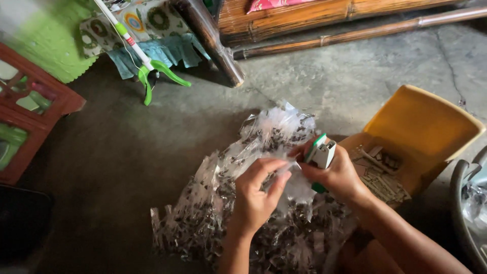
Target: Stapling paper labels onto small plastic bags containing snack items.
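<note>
We are stapling: our right hand (337,175) is gripping a white-and-green plastic stapler (321,152), while our left hand (256,195) is pinching a small clear plastic packet (286,167) at its mouth, above the heap of filled clear packets (253,213). Judging by this, squeezing squarely comes next.

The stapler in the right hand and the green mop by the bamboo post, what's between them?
In the head view, mostly bare concrete floor, plus the top of the heap of clear plastic packets.
</note>
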